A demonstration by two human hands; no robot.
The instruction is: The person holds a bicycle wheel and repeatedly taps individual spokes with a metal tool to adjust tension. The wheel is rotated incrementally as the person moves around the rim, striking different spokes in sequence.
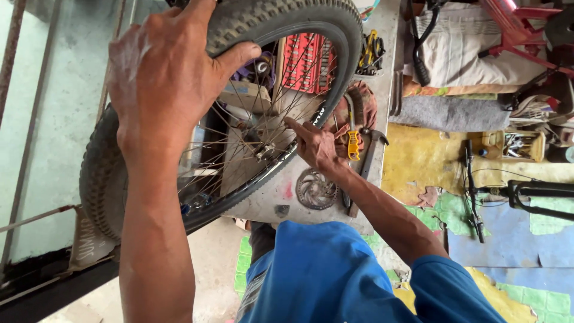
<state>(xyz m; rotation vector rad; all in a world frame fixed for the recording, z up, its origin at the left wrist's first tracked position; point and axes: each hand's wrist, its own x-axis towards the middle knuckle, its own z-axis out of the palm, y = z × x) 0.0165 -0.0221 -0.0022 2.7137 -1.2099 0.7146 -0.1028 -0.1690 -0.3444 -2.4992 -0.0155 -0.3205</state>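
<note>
The person's left hand point(164, 78) is clamped over the top of a bicycle wheel point(221, 119), palm on the knobby black tyre point(281, 15) and thumb hooked down over its inner edge toward the rim, so the wheel stands upright and hangs below and to the right of that grasp. The wheel fills the upper left of the head view, its lower arc sitting at the edge of a grey workbench point(382, 60). The right hand point(314, 146) reaches in from the lower right to the near side of the wheel, its fingers stretched toward the spokes close to the hub point(263, 149); it seems to pinch or press something small there, but the fingertips are too small and crowded by spokes to say whether they close on anything. Just below that hand a round steel brake disc point(315, 189) lies flat on the bench, and just to its right lie a yellow-handled tool point(353, 143) and a hammer point(368, 158). A red socket tray point(306, 63) shows through the spokes behind the wheel. The person's blue shirt point(329, 275) fills the lower middle of the frame.
</note>
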